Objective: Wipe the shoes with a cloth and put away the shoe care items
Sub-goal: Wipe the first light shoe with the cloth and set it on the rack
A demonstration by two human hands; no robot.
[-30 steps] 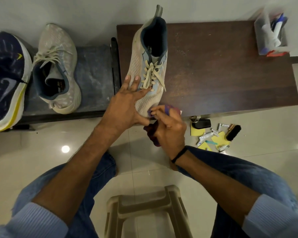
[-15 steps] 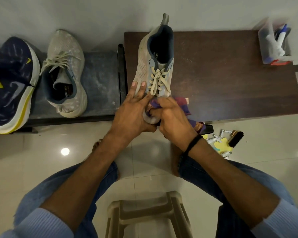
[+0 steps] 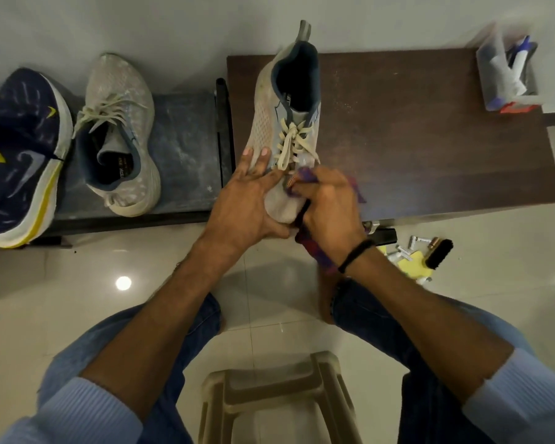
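Observation:
A grey sneaker (image 3: 282, 110) with cream laces lies on the dark wooden table (image 3: 430, 139), toe toward me over the front edge. My left hand (image 3: 247, 203) holds its toe from the left, fingers lying flat along the side and thumb under the tip. My right hand (image 3: 327, 209) grips a purple and red cloth (image 3: 305, 177) and presses it against the right side of the toe, just below the laces. Part of the cloth hangs below my wrist. The matching grey sneaker (image 3: 122, 136) sits on a low dark stand (image 3: 186, 123) to the left.
A navy and yellow sneaker (image 3: 20, 155) lies at the far left. A clear box (image 3: 507, 78) of care items stands at the table's back right corner. A black brush (image 3: 439, 253), yellow sponges and small tubes lie on the floor at right. A beige plastic stool (image 3: 276, 395) stands between my knees.
My right hand moved the cloth up from the toe tip onto the right side of the toe near the laces. My left hand shifted from resting on top to cupping the toe.

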